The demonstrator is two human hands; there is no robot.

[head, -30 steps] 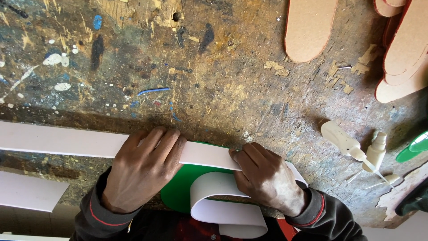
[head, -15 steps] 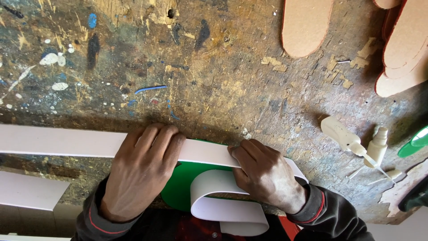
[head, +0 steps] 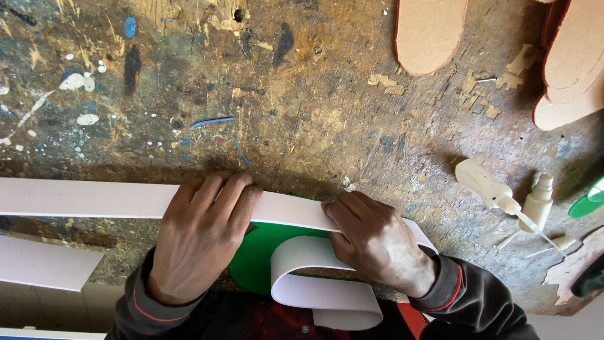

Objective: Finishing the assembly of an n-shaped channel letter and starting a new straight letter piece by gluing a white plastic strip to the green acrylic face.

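A long white strip (head: 82, 198) lies across the near edge of a paint-stained wooden workbench (head: 302, 113) and curls back on itself in a loop (head: 314, 286) close to my body. My left hand (head: 204, 236) presses flat on the strip, fingers together and pointing away from me. My right hand (head: 377, 242) pinches and presses the strip just to the right, above the loop. Under the strip, between both hands, lies a green rounded piece (head: 255, 264).
Tan sole-shaped cutouts lie at the back (head: 431, 31) and far right (head: 569, 69). A small cream glue bottle (head: 484, 182) and a pale nozzle bottle (head: 540, 201) lie at right, with a green piece (head: 591, 200) at the edge. Another white strip (head: 44, 264) sits lower left.
The view has shifted slightly. Both hands stay pressed on the white strip in almost the same place.
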